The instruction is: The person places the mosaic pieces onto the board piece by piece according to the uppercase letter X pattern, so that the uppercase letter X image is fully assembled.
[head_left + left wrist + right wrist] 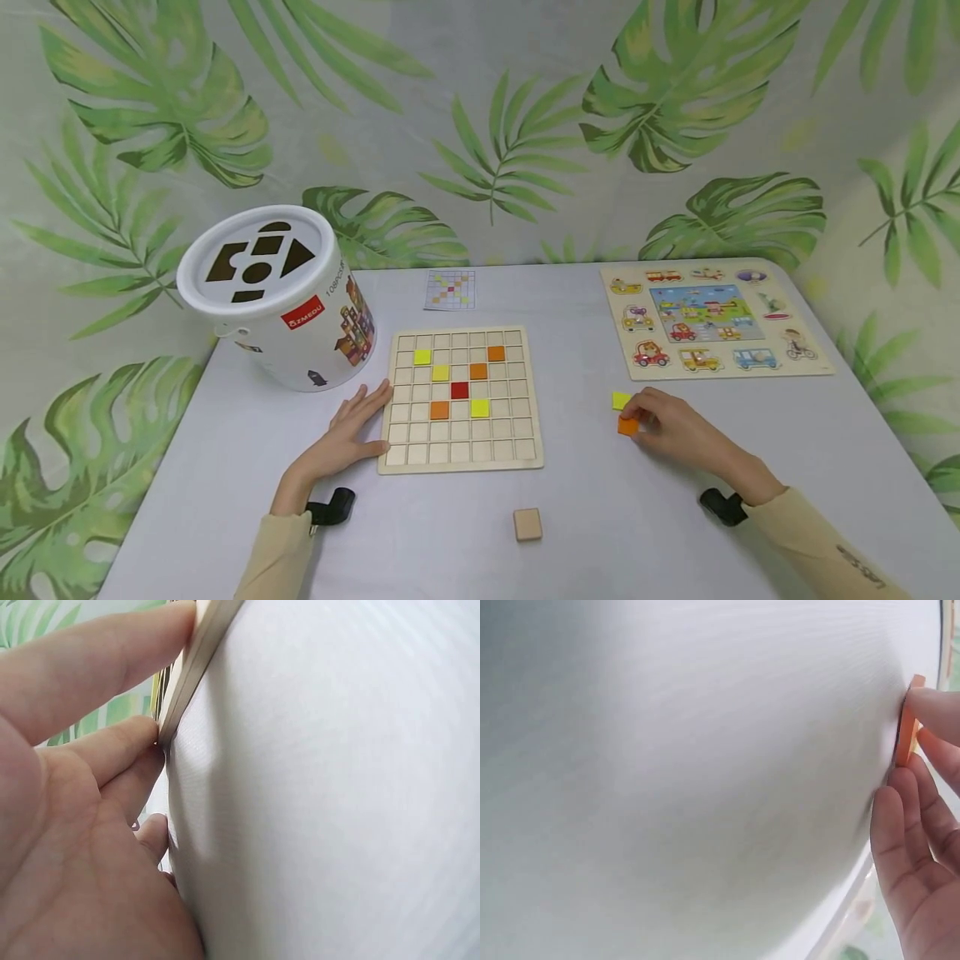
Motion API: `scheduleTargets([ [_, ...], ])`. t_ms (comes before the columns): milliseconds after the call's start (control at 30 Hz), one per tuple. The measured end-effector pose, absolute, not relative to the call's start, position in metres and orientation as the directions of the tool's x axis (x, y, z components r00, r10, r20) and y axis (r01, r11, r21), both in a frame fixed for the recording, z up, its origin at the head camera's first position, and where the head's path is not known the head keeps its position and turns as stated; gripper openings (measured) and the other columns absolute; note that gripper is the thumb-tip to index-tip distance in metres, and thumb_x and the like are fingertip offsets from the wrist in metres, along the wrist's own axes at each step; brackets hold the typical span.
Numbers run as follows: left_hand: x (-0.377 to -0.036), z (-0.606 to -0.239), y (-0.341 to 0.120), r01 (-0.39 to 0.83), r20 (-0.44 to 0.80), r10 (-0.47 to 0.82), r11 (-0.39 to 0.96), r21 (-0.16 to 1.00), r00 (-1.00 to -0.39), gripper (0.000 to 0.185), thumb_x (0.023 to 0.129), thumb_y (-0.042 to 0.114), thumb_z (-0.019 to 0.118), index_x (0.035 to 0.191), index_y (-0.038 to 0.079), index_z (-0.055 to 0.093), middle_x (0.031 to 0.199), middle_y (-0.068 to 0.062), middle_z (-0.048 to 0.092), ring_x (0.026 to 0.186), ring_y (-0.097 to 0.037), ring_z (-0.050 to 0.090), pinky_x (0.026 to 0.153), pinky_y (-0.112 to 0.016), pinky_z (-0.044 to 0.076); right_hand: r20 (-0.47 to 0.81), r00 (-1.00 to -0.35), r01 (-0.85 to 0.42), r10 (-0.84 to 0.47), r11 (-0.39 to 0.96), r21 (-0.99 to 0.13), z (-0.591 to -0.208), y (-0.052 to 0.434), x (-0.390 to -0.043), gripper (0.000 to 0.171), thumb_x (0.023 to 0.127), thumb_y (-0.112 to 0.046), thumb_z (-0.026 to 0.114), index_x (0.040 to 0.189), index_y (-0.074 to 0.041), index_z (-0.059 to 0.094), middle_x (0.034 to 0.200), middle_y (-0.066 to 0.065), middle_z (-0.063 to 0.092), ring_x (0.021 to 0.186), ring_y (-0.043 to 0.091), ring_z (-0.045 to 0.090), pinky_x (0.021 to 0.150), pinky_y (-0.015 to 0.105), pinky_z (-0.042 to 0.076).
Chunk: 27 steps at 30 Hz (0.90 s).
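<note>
A small orange square tile (627,426) is pinched on the counter (675,517) by the right hand (675,432); the wooden grid board's (459,454) left edge is touched by the flat, straight-fingered left hand (347,433).

The grid board (461,399) is pale wood, with yellow, orange and one red tile (459,390) set in it. An orange tile (627,426) and a yellow tile (620,400) lie on the light grey table (600,517). The bucket (277,300) is white with dark shape holes and a red label. The backdrop (480,125) shows green palm leaves.
</note>
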<state>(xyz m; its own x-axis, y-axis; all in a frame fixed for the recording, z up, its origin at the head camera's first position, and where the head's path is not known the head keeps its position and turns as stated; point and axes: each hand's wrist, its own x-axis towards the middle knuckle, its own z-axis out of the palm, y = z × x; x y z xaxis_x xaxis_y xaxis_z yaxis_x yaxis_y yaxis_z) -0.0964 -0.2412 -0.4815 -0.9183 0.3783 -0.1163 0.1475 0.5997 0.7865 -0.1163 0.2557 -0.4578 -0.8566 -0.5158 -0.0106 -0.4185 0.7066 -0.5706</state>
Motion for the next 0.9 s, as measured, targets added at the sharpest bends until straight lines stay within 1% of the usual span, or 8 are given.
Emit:
scheduleTargets([
  [133,-0.096,-0.481,-0.242,0.151,-0.111,0.38,0.596,0.789,-0.918,0.077,0.084,0.01,0.069,0.15,0.003,0.029,0.158,-0.01,0.018,0.143,-0.037,-0.004,0.112,-0.055,-0.009,0.002,-0.852,-0.427,-0.523,0.694,-0.579,-0.452,0.241,-0.122,0.024,0.076,0.001,0.073,0.096,-0.01,0.064,0.093,-0.005,0.057,0.083,0.014,0.054,0.072,0.03,0.051],
  [267,-0.096,-0.481,-0.241,0.154,-0.11,0.383,0.595,0.789,-0.917,0.077,0.084,0.011,0.069,0.149,0.003,0.029,0.158,-0.011,0.018,0.144,-0.037,-0.004,0.112,-0.055,-0.009,0.019,-0.838,-0.437,-0.546,0.648,-0.624,-0.445,0.218,-0.13,0.022,0.078,-0.001,0.073,0.096,-0.01,0.065,0.094,-0.005,0.058,0.084,0.015,0.055,0.074,0.033,0.052],
  [400,-0.096,-0.481,-0.241,0.148,-0.117,0.382,0.596,0.789,-0.917,0.077,0.084,0.01,0.069,0.15,0.003,0.028,0.158,-0.01,0.017,0.144,-0.036,-0.004,0.112,-0.054,-0.009,0.057,-0.798,-0.484,-0.6,0.582,-0.653,-0.439,0.19,-0.139,0.022,0.079,-0.002,0.073,0.098,-0.009,0.065,0.096,-0.003,0.059,0.085,0.017,0.055,0.074,0.032,0.053],
  [633,-0.096,-0.481,-0.24,0.139,-0.125,0.375,0.603,0.786,-0.918,0.078,0.084,0.009,0.069,0.15,0.003,0.028,0.158,-0.011,0.017,0.144,-0.036,-0.004,0.112,-0.054,-0.009,0.093,-0.721,-0.558,-0.687,0.495,-0.666,-0.426,0.134,-0.151,0.02,0.081,-0.002,0.072,0.1,-0.006,0.065,0.097,-0.001,0.059,0.087,0.023,0.057,0.074,0.036,0.054],
  [900,-0.097,-0.48,-0.24,0.142,-0.121,0.373,0.604,0.784,-0.92,0.078,0.083,0.008,0.069,0.15,0.004,0.028,0.158,-0.01,0.017,0.144,-0.036,-0.004,0.112,-0.054,-0.009,0.102,-0.637,-0.619,-0.764,0.428,-0.658,-0.423,0.079,-0.157,0.014,0.084,-0.006,0.071,0.097,-0.009,0.066,0.096,-0.003,0.059,0.088,0.02,0.057,0.078,0.029,0.053],
])
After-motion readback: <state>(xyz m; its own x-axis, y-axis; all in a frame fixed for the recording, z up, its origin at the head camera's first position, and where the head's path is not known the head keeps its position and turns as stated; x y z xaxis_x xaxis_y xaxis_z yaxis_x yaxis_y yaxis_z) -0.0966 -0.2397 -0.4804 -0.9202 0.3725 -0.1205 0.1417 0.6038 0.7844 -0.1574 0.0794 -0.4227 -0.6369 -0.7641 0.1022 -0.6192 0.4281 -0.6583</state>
